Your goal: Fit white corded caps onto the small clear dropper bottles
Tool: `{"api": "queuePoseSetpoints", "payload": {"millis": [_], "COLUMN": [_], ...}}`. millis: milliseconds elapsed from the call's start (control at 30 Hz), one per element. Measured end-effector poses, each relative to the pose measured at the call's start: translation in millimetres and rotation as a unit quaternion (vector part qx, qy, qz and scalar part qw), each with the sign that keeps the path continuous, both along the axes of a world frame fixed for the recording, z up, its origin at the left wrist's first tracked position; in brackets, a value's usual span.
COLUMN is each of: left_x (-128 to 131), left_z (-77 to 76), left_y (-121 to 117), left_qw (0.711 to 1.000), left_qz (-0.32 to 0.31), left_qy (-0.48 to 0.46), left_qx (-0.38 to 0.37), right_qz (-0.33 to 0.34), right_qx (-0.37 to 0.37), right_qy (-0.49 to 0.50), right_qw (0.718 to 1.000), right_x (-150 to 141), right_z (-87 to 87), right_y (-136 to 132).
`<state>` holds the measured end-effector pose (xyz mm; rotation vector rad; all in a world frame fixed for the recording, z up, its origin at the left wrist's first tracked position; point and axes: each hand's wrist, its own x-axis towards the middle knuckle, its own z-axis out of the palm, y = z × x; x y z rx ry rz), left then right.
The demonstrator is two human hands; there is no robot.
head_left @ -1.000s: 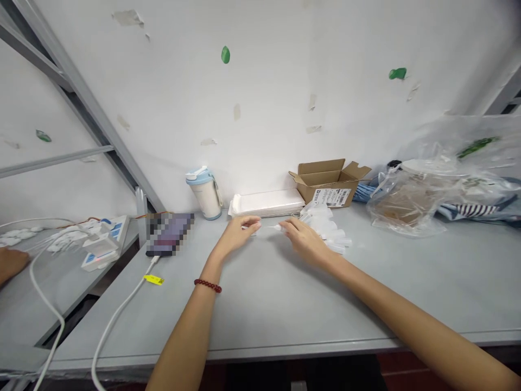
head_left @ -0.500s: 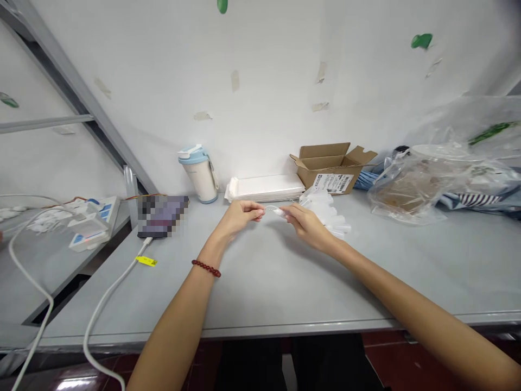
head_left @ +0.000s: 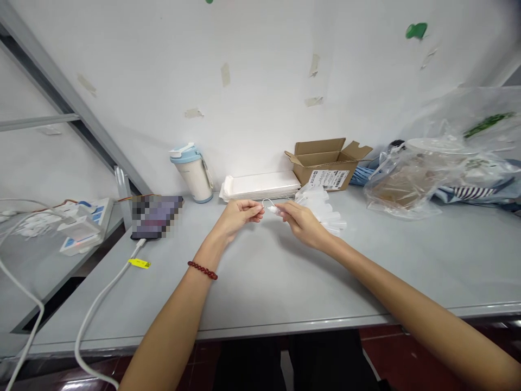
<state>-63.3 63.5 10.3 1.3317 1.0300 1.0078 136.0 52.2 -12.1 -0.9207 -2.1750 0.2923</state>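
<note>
Over the middle of the grey table, my left hand (head_left: 243, 216) pinches one end of a thin white cord (head_left: 267, 200). The cord bows upward in a small arch between the two hands. My right hand (head_left: 302, 222) is closed on a small white piece (head_left: 275, 209) at the cord's other end; its exact kind is too small to tell, and the fingers partly cover it. Just behind my right hand lies a pile of translucent white plastic pieces (head_left: 328, 209), some tube-shaped. My left wrist wears a dark red bead bracelet (head_left: 202, 270).
Along the wall stand a blue-lidded cup (head_left: 192, 174), a stack of flat white boxes (head_left: 260, 185) and an open cardboard box (head_left: 328, 168). A phone (head_left: 157, 217) with a white charging cable (head_left: 95, 309) lies left. Clear plastic bags (head_left: 401, 190) sit right, a power strip (head_left: 87, 239) far left.
The cord between my hands now bends into a rounder, higher arch. Both hands keep their grip. The whole view has shifted slightly, moving the background a little left.
</note>
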Motion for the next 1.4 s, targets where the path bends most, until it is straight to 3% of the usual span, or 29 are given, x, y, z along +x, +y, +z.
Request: {"api": "queuePoseSetpoints", "payload": {"millis": [667, 767, 967, 1400], "left_x": [0.7, 2.0, 9.0, 16.1], "left_z": [-0.2, 0.6, 1.1, -7.2], "left_y": [0.5, -0.5, -1.9, -3.2], "left_qw": [0.999, 1.000, 0.985, 0.979], "left_qz": [0.008, 0.015, 0.034, 0.033], "left_qy": [-0.031, -0.004, 0.139, 0.160], "left_qx": [-0.021, -0.007, 0.100, 0.125], "right_qz": [-0.004, -0.002, -0.016, -0.027], "right_qx": [-0.001, -0.001, -0.012, -0.026], "right_qy": [0.001, -0.007, -0.040, -0.033], "right_qw": [1.000, 1.000, 0.999, 0.999], "right_x": [1.6, 2.2, 2.7, 0.5], "right_z": [2.8, 2.4, -1.7, -6.9], "right_y": [-0.3, 0.1, 1.6, -0.1]}}
